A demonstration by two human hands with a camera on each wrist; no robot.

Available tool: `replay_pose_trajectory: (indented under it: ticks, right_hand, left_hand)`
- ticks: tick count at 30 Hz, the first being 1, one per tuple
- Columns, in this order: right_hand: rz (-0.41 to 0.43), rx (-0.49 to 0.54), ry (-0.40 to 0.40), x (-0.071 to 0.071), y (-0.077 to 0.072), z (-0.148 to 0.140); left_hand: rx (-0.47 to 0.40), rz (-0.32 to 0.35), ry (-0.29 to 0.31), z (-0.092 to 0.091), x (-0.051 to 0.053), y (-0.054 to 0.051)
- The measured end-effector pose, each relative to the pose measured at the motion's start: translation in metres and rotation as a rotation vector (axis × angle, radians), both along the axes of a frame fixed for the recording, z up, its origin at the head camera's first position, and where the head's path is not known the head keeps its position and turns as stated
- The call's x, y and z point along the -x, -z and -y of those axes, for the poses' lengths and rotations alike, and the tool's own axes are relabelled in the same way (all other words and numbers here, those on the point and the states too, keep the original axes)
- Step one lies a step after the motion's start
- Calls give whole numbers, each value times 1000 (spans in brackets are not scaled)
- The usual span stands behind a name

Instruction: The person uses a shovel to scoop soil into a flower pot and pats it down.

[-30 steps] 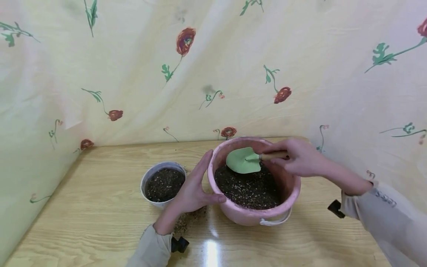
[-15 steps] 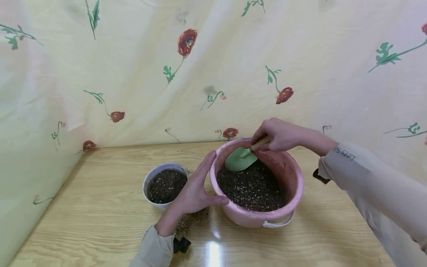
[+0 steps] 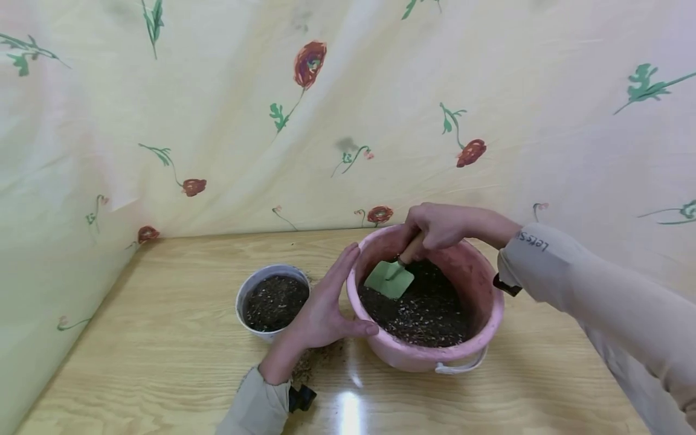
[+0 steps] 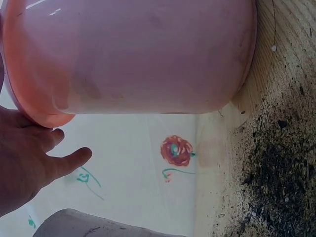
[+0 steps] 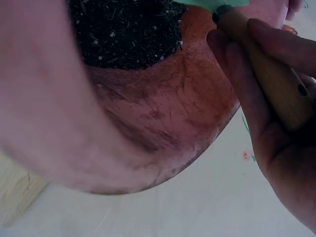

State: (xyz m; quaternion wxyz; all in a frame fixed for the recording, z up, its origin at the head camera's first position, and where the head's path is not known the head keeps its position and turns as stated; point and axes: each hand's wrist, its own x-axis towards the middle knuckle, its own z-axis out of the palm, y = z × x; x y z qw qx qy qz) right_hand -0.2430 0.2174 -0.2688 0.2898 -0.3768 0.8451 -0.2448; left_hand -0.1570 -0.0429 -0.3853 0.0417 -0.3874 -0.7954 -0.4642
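A pink bucket (image 3: 405, 359) with dark soil (image 3: 435, 320) inside stands right of centre in the head view. My right hand (image 3: 443, 225) reaches over its far rim and grips the wooden handle (image 5: 276, 81) of a garden trowel. The trowel's pale green blade (image 3: 389, 279) slants down inside the bucket, its tip at the soil by the left wall. Against the bucket's left side rests my left hand (image 3: 325, 308), thumb and fingers spread along the rim. The left wrist view shows its fingers (image 4: 69, 163) fairly straight, some touching the rim.
Left of the bucket, a smaller whitish pot (image 3: 247, 323) holds soil, partly behind my left hand. Spilled soil (image 4: 281, 187) lies on the wooden table (image 3: 163, 350) between them. A flowered cloth (image 3: 234, 121) hangs behind. The bucket's white handle (image 3: 462, 367) hangs at its front right.
My right hand has swung from the bucket's right side to its far rim, tilting the trowel from nearly level to blade-down and lowering it to the soil. My left hand stays on the bucket.
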Motion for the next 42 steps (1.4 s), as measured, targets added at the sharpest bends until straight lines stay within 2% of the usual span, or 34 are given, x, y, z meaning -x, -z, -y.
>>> replay_pose_trajectory:
  ticks: [3,17,22,27,32,36,42]
  right_hand:
    - [98,13,-11,1,0,2]
    - [358,-52,-24,1,3,-1]
    - [447,-43,79,-4,7,-12]
    - [579,60,230,-14,17,-24]
    - [611,170,311,-22,23,-29]
    - [619,219,360,-24,22,-32]
    - [621,298,345,-31,23,-42]
  left_hand:
    - [5,0,-3,0,0,-1]
    - [45,25,-27,-3,-1,-3]
    - [59,32,-35,-4,-2,-4]
    - [62,40,-54,-2,-2,-4]
    - [46,38,-73,3,-1,-3]
    - [36,15,-56,2,1,0]
    - [44,11,-45,-1,2,0]
